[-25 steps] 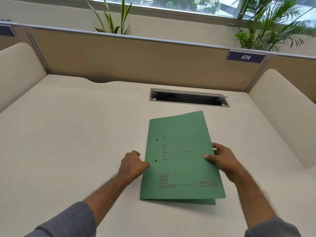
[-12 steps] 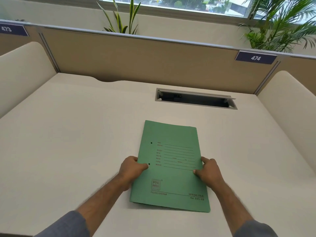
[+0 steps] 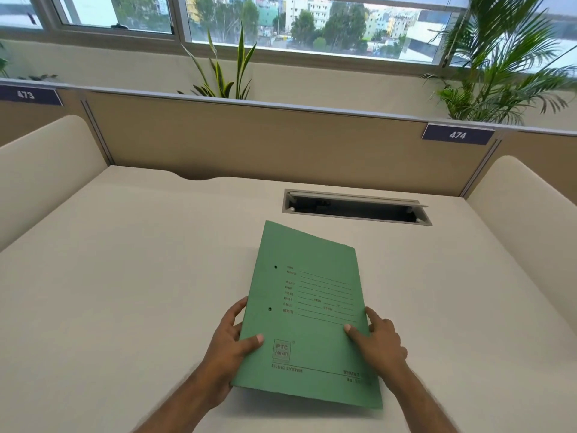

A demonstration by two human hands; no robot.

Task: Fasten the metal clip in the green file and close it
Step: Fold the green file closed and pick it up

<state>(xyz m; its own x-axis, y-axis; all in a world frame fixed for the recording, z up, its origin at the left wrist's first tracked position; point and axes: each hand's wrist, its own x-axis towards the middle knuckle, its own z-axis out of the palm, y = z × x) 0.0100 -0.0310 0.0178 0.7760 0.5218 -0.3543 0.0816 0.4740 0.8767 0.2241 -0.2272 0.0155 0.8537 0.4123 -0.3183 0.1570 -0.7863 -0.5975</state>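
The green file (image 3: 312, 310) is closed, printed cover up, with two punched holes near its left edge. Its near end is raised off the cream desk (image 3: 125, 276). My left hand (image 3: 231, 342) grips the left edge, thumb on the cover and fingers underneath. My right hand (image 3: 379, 342) holds the right edge, thumb pressed on the cover. The metal clip is hidden inside the file.
A grey cable slot (image 3: 356, 207) with its lid up lies in the desk just beyond the file. Beige partitions (image 3: 249, 139) close the back, and rounded cream dividers (image 3: 46, 164) flank both sides. Potted plants (image 3: 224, 73) stand behind the partition.
The file lay flat under both hands; now both hands have gripped its side edges and lifted its near end off the desk. The camera has tilted upward.
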